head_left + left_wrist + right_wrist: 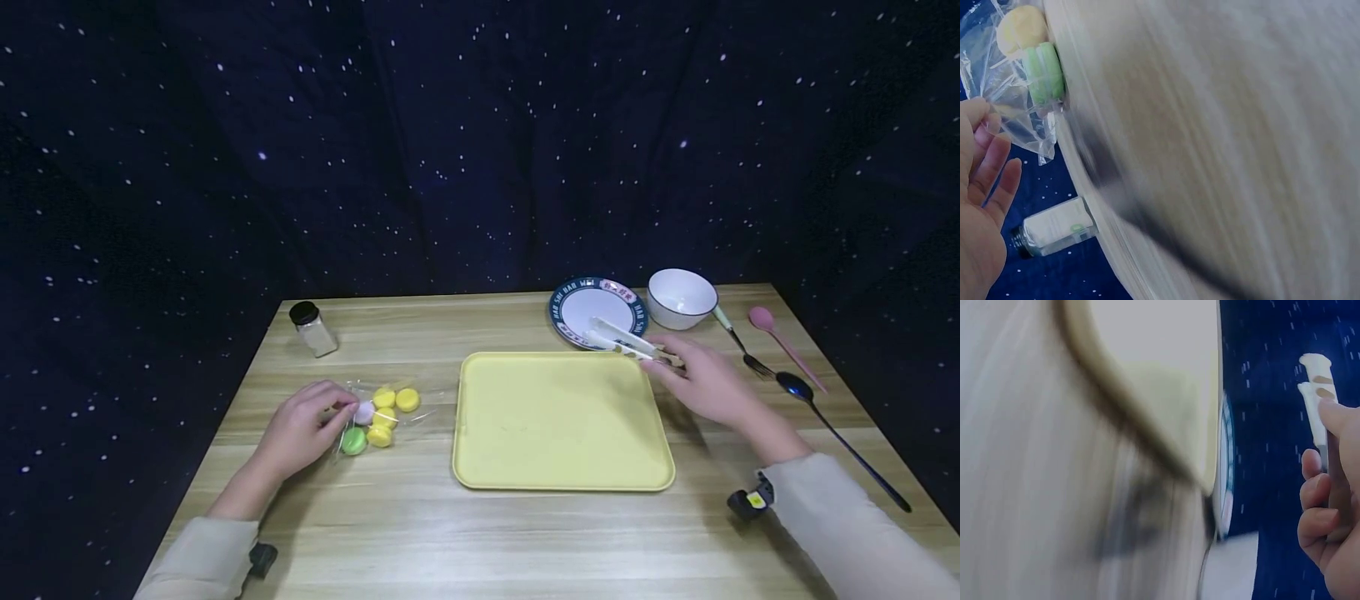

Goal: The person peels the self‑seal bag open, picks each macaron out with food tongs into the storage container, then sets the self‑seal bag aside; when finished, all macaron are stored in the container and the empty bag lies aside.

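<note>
On the left, a clear plastic bag of macarons [384, 418] lies on the table, with several yellow ones, a green one and a pale purple one inside. My left hand [306, 423] pinches the bag's near-left edge; in the left wrist view the thumb and index finger hold the crinkled film beside a green macaron [1044, 74]. My right hand [708, 379] grips white-tipped tongs [618, 335], raised above the tray's far right corner and pointing toward the plate. The tongs' two arms [1319, 394] stand slightly apart, with nothing visible between them.
A yellow tray [562, 421] lies mid-table. Behind it are a blue-rimmed plate [592, 310] and a white bowl [681, 298]. At right lie a fork [742, 343], a pink spoon [786, 346] and a dark long-handled spoon [840, 437]. A black-lidded jar [313, 329] stands back left.
</note>
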`<action>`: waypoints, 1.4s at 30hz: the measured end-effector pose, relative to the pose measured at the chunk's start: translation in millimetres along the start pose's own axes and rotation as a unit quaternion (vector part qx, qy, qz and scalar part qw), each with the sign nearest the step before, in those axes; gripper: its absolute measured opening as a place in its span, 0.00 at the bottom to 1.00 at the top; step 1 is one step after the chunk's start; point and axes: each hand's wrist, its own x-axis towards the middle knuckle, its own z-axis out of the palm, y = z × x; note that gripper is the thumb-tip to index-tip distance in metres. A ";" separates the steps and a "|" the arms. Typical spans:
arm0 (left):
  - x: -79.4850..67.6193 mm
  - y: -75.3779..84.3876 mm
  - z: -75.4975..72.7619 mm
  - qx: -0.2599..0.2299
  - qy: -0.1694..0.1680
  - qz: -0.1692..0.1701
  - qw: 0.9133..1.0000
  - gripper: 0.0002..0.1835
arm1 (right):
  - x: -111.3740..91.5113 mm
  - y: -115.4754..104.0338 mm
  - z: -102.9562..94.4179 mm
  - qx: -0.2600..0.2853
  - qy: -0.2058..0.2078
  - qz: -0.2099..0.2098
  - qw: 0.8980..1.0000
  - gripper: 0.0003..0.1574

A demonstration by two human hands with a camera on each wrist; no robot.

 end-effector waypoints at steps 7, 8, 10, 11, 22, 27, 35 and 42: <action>-2.6 -1.9 -0.6 0.001 0.005 -0.002 1.000 0.04 | 29.0 -52.7 39.6 -0.016 -0.047 -0.084 0.995 0.27; -2.6 -2.0 -0.5 0.002 0.005 -0.001 1.000 0.04 | 32.3 -60.1 46.2 -0.021 -0.049 -0.098 0.994 0.26; -2.3 -2.3 0.0 0.003 0.005 0.000 1.000 0.04 | 38.5 -74.6 58.9 -0.029 -0.049 -0.123 0.991 0.23; -2.1 -2.3 0.1 0.003 0.005 0.001 1.000 0.04 | 41.5 -81.1 65.5 -0.035 -0.046 -0.136 0.989 0.22; -1.8 -3.0 -0.3 -0.005 0.002 0.002 1.000 0.04 | 65.0 -135.8 117.0 -0.058 -0.067 -0.186 0.979 0.10; -3.2 -3.1 -1.8 -0.005 0.004 0.004 1.000 0.04 | 73.0 -155.2 130.0 -0.057 -0.077 -0.196 0.976 0.12; -3.4 -3.5 -1.1 -0.006 0.005 0.006 1.000 0.04 | 82.3 -170.6 143.2 -0.056 -0.079 -0.206 0.974 0.19; -4.6 -3.9 -1.1 -0.008 0.009 0.010 1.000 0.04 | 88.2 -176.9 153.3 -0.051 -0.089 -0.191 0.976 0.22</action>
